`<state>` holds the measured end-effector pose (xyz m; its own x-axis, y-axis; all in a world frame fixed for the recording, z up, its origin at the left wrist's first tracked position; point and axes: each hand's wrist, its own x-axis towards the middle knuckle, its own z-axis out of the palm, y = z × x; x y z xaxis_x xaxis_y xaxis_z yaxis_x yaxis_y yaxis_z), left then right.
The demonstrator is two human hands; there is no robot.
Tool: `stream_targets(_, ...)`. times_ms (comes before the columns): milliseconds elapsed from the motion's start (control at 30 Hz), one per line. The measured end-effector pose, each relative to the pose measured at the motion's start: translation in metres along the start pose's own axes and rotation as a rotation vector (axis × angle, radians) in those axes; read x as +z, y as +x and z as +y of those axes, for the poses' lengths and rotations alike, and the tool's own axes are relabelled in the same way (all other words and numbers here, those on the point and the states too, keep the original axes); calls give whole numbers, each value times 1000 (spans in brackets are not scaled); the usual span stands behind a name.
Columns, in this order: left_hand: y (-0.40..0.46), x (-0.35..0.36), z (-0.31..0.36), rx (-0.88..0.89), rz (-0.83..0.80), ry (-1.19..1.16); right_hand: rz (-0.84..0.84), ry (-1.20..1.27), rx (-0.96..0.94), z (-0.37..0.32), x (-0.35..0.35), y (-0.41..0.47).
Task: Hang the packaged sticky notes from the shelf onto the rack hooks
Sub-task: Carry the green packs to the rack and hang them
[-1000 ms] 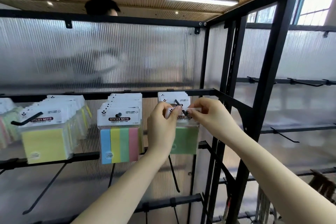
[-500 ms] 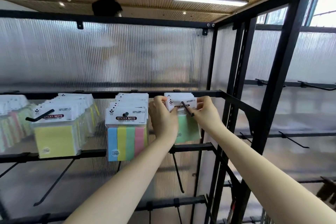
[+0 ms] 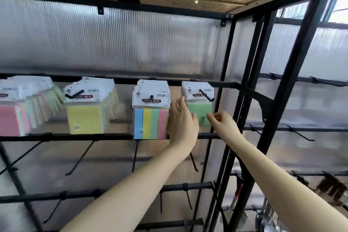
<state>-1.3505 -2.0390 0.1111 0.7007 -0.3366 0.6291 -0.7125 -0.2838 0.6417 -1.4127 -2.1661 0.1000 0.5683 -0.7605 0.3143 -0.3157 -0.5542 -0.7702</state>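
Note:
A green sticky note pack [image 3: 200,111] hangs on the rightmost black hook [image 3: 206,95], in front of a few more packs on the same hook. My left hand [image 3: 182,120] is just below and left of it, fingers straight and empty. To the pack's lower right, my right hand [image 3: 222,123] has loosely curled fingers and holds nothing. A four-colour pack [image 3: 151,117] hangs on the hook to the left, then a yellow pack [image 3: 85,118] and pink packs [image 3: 11,118].
The black metal rack frame [image 3: 243,88] has ribbed translucent panels behind. Bare hooks [image 3: 79,158] stick out from the lower bars, and more bare hooks [image 3: 299,133] are on the side section to the right. The thick corner post [image 3: 293,73] stands close to my right arm.
Both hands let go of the green pack, which now hangs on the hook. They dropped down and back from the pack's header. The camera view shifted right and tilted up.

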Motion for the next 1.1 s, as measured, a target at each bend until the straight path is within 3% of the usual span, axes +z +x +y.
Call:
stream_targets(67, -15, -14, -4, 58, -53, -7, -31, -71, 25, 7, 4, -18)
stream_targets(233, -47, -57, -11, 197, -419, -93, -126, -144, 32, -2, 25, -74)
stream_targets(433, -84, -133, -56, 122, -469, -16, -277, -180, -9, -54, 69, -149)
stream_targets(567, -103, -199, -115, 20, -447, 30, -352, -207, -126, -106, 120, -185)
stream_targets(733, -127, -300, -194, -100, -297, 164, -443, -112, -349, -178, 199, -231)
stream_targets(1100, -199, -499, -314, -636, 9, 444, -819, 51, -744, -331, 374, -341)
